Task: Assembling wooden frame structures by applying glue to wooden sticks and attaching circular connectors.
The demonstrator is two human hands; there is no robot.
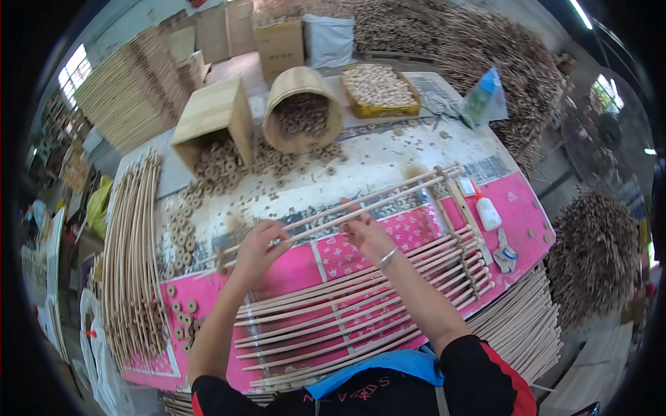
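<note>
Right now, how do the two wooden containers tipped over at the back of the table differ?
The square wooden box has flat sides and sharp corners; the round wooden tub is a curved cylinder. The box lies to the left and opens toward the lower left, while the tub lies to the right and opens more toward the person. Both lie on their sides, made of pale wood, with small wooden rings spilling onto the table.

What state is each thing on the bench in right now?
Left hand: gripping the two long rods.
Right hand: pinching the same rods.
Long rods: lying across the table, parallel.
Square wooden box: tipped over, rings spilling out.
Round wooden tub: on its side.
Glue bottle: lying down.
</note>
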